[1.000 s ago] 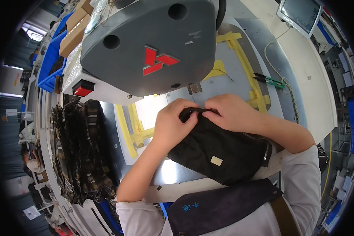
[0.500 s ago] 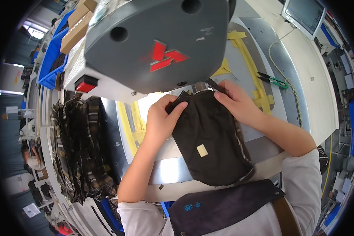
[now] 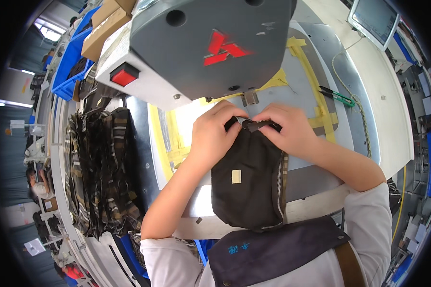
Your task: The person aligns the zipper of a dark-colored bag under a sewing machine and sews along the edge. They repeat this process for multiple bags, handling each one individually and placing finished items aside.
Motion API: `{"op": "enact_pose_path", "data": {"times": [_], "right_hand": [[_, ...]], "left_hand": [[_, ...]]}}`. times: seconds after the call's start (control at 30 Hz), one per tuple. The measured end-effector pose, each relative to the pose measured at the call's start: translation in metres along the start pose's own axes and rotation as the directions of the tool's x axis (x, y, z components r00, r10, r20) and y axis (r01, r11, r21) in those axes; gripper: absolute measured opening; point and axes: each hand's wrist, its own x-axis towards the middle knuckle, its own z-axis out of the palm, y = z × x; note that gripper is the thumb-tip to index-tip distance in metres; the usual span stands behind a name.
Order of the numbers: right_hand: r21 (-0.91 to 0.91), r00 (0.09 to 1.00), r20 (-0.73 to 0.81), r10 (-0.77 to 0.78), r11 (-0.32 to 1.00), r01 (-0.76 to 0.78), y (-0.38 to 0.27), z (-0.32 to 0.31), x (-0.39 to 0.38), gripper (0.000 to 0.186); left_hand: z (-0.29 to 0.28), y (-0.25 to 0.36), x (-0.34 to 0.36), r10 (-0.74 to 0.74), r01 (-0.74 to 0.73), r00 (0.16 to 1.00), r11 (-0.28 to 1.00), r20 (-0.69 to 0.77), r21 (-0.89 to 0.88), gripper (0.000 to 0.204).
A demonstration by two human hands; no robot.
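Mid-frame, a pouch [image 3: 249, 184] below the machine [image 3: 201, 55]; cloth pile [image 3: 98, 167] at left, snips [image 3: 344, 99] right, screen [image 3: 376, 21] upper right, bin [image 3: 63, 89] upper left.

Machine head [image 3: 210, 48] is blocking passage beyond the pouch [image 3: 249, 196]; cloth pile [image 3: 98, 172] is obstructing left; sheet [image 3: 300, 101] is leaving room toward snips [image 3: 339, 97].

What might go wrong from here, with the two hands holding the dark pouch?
The left hand and right hand are close to the small silver metal plate by the large grey machine head; if that lowered, it might pinch them. The silver metal zip along the dark fabric pouch could snag. The green-handled snips beyond the right hand might prick it.
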Motion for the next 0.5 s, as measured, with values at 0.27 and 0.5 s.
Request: {"op": "enact_pose_path", "data": {"times": [0.27, 0.5], "right_hand": [[0.624, 0.863, 0.213, 0.458, 0.616, -0.481, 0.007, 0.005, 0.003, 0.016], [0.298, 0.956, 0.280, 0.086, 0.939, -0.172, 0.012, -0.019, 0.017, 0.014]], "left_hand": [[0.015, -0.009, -0.012, 0.283, -0.277, 0.951, 0.959, -0.127, 0.063, 0.015], [0.009, -0.015, -0.002, 0.111, -0.101, 0.994, 0.935, 0.010, -0.339, 0.017]]}}
